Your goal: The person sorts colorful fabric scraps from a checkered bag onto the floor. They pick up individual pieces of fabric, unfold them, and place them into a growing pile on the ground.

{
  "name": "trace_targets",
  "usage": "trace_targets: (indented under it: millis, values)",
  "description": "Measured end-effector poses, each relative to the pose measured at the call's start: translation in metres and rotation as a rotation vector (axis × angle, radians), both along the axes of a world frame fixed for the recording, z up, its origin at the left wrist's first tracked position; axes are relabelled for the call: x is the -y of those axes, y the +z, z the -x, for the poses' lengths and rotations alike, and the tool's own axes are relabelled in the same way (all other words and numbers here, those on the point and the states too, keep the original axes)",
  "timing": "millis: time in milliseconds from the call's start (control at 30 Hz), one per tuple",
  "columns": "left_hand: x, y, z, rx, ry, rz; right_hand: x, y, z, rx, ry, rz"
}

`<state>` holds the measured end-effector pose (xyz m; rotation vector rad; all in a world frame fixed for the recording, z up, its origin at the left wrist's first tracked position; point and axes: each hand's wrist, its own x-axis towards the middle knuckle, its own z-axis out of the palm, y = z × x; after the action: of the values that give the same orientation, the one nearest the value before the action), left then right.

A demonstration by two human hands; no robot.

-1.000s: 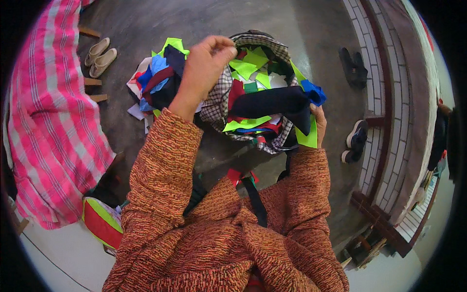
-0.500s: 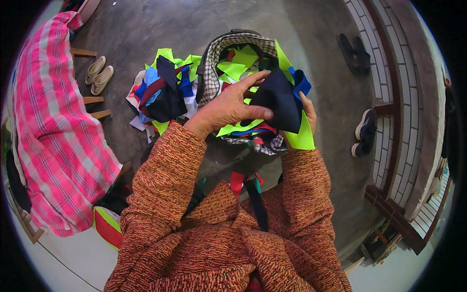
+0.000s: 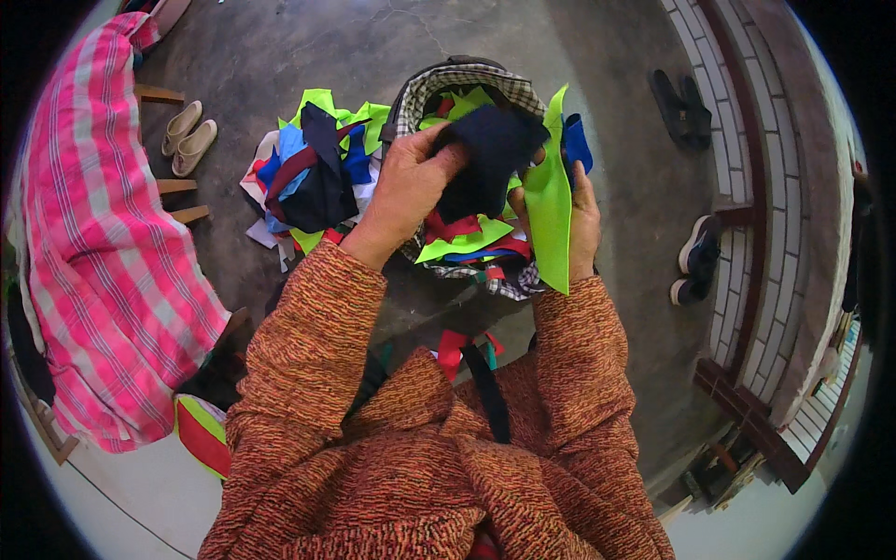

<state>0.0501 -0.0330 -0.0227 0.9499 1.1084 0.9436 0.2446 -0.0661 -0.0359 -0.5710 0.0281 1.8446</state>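
Over the checked-lined bag (image 3: 509, 86): a dark cloth piece (image 3: 490, 154), above the middle of the opening.
Left hand (image 3: 408, 185): closed on the dark cloth piece's left edge.
Right hand (image 3: 584, 226): gripping a lime-green piece (image 3: 549, 210) and a blue piece (image 3: 579, 143) near the bag's right edge; whether it touches the dark cloth piece, cannot tell.
Scrap pile (image 3: 322, 177): on the floor (image 3: 299, 47), just beside the bag's left edge.
Pale shoes (image 3: 194, 145): left of the pile.

Grey floor (image 3: 327, 47): cloth-scrap heap (image 3: 322, 177), checked-lined container (image 3: 411, 107), pale shoes (image 3: 194, 147), black slippers (image 3: 668, 107).
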Motion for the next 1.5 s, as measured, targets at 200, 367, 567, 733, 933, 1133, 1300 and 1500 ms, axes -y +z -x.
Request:
trace_targets:
  millis: [200,367,567,733,933,1133,1300,1500]
  values:
    - [-0.006,-0.008,0.016,0.174,0.060,0.253,-0.007,0.006,0.012,0.226,-0.117,0.008]
    - [0.000,-0.001,0.008,0.422,0.092,0.368,-0.005,0.004,0.017,0.325,-0.083,-0.083]
    - [0.006,0.004,0.001,0.522,-0.044,0.503,-0.005,0.001,0.028,0.558,-0.170,-0.106]
    - [0.009,0.002,-0.005,0.632,-0.105,0.446,-0.002,-0.007,0.034,0.654,-0.093,-0.124]
    - [0.011,0.007,-0.002,0.452,-0.118,0.299,0.004,-0.004,0.039,0.850,0.113,-0.229]
    - [0.012,0.000,0.000,0.266,0.055,0.209,0.008,-0.004,0.049,1.105,0.165,-0.487]
    - [-0.001,0.009,0.015,0.026,0.208,0.056,-0.003,0.001,0.048,0.967,0.068,-0.503]
    - [-0.023,0.023,0.106,-0.701,0.362,-0.139,-0.017,-0.002,0.026,1.054,-0.097,-0.268]
